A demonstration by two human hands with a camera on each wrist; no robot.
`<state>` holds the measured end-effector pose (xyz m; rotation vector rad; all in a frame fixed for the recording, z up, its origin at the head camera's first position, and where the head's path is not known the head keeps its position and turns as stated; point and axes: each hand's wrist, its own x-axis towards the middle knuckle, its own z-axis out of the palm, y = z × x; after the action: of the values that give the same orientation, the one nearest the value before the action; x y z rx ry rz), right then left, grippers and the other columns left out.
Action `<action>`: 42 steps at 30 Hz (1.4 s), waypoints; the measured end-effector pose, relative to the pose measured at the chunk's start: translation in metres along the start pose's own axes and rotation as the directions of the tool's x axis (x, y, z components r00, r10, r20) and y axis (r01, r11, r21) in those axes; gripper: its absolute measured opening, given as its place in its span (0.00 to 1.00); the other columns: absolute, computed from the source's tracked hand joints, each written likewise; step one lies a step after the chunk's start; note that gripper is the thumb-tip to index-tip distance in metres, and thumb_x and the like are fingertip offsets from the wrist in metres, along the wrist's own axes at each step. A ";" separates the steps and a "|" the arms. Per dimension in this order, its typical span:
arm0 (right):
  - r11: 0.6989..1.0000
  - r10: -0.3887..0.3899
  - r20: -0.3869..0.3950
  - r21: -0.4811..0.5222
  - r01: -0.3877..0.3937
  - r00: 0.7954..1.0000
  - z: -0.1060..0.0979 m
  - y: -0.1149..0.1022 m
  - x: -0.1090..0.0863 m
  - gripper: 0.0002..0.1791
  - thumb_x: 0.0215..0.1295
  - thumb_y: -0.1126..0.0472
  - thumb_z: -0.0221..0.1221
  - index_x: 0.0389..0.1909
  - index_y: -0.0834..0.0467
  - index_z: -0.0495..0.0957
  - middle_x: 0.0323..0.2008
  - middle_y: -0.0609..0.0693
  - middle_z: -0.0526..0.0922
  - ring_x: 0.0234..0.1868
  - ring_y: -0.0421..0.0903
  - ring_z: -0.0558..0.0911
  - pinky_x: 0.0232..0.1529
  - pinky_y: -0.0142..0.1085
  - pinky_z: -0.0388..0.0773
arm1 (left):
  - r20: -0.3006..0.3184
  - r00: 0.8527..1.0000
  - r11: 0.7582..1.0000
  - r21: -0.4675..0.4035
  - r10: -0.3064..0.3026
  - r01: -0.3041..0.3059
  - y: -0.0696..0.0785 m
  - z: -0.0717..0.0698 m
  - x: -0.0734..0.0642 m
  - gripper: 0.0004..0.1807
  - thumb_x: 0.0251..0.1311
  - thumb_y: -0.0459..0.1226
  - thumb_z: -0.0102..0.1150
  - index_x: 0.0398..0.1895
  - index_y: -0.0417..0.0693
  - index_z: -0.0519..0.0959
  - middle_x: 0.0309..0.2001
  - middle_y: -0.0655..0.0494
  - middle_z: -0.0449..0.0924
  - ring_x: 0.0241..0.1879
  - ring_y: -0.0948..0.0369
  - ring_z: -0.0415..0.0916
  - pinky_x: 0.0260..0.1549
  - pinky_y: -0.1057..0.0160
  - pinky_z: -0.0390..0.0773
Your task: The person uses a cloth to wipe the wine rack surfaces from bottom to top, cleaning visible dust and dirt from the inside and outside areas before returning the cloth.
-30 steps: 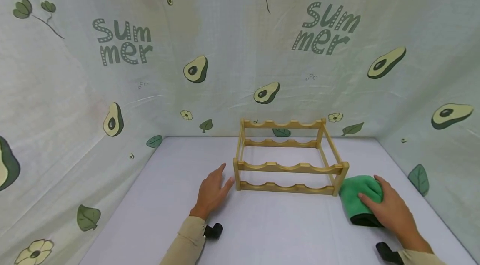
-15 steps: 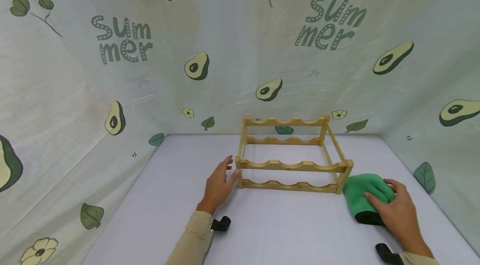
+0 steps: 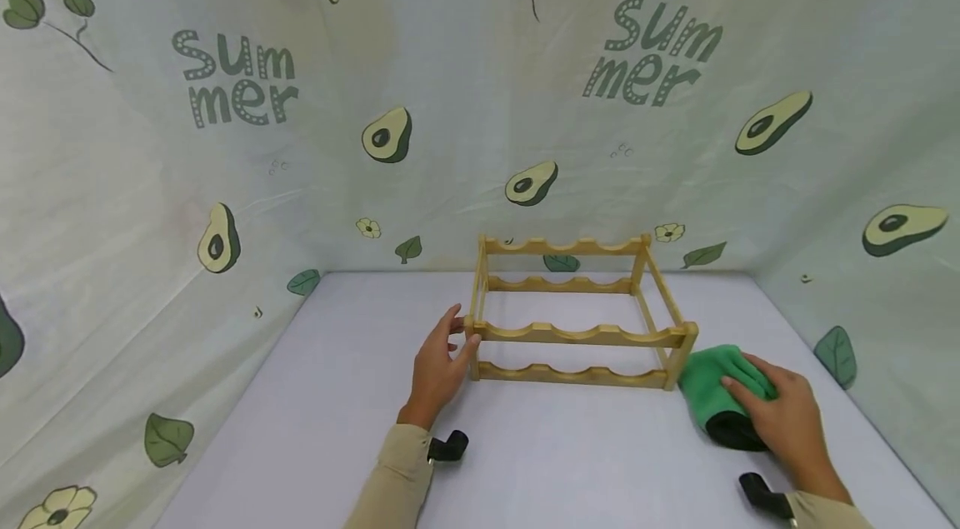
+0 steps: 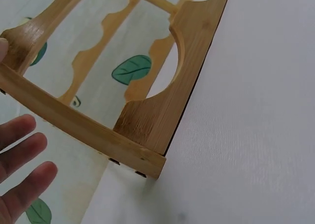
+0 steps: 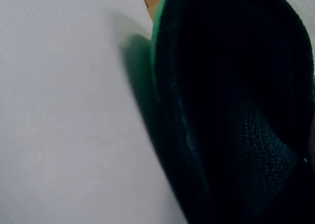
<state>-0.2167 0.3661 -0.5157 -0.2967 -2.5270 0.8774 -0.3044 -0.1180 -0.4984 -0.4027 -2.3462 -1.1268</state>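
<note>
A light wooden wine rack (image 3: 581,335) with scalloped rails stands on the white table. At its front left post my left hand (image 3: 438,364) has the thumb on the front and a finger on the outer side. Several fingers (image 4: 30,147) of that hand are spread apart from the post in the left wrist view. Beside the rack's front right foot, my right hand (image 3: 791,421) grips a folded cloth (image 3: 716,383), green outside with a black, towel-like inner face. That dark fold of cloth (image 5: 256,150) fills much of the right wrist view and hides most of the fingers.
White table surface (image 3: 570,454) lies in front of the rack. Behind and at both sides hangs a pale curtain (image 3: 450,37) printed with avocados, leaves and lettering. A black wrist mount (image 3: 448,446) sits at each sleeve.
My left hand has come right and slightly up to the rack's front left post. My right hand stays on the cloth, whose folds have shifted a little. The head view has wobbled slightly.
</note>
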 end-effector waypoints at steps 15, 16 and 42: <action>0.997 -0.048 -0.215 0.045 0.059 0.975 0.009 0.003 -0.009 0.19 0.53 0.67 0.72 0.40 0.72 0.76 0.47 0.76 0.74 0.55 0.74 0.67 0.53 0.65 0.61 | -0.104 0.984 0.978 -0.137 0.145 -0.159 -0.003 0.014 0.005 0.25 0.65 0.44 0.66 0.63 0.46 0.77 0.44 0.59 0.84 0.40 0.62 0.81 0.35 0.62 0.81; 0.998 -0.044 -0.204 0.040 0.053 0.978 0.008 0.003 -0.010 0.19 0.54 0.66 0.72 0.41 0.72 0.77 0.48 0.75 0.74 0.55 0.74 0.67 0.54 0.66 0.61 | -0.103 0.984 0.975 -0.155 0.143 -0.158 -0.003 0.015 0.005 0.25 0.64 0.43 0.66 0.62 0.45 0.78 0.44 0.59 0.84 0.40 0.62 0.81 0.35 0.62 0.82; 0.965 0.100 0.393 -0.262 0.007 0.914 -0.001 -0.015 -0.009 0.71 0.47 0.23 0.66 0.74 0.70 0.47 0.60 0.86 0.47 0.52 0.84 0.65 0.44 0.73 0.69 | -0.107 0.986 0.968 -0.202 0.129 -0.148 0.001 0.027 0.019 0.18 0.65 0.43 0.66 0.56 0.48 0.80 0.37 0.59 0.84 0.34 0.62 0.81 0.32 0.62 0.82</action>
<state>-0.2089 0.3522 -0.5084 -0.2813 -3.0409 0.6784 -0.3285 -0.0953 -0.5015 -0.5671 -2.0913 -1.2998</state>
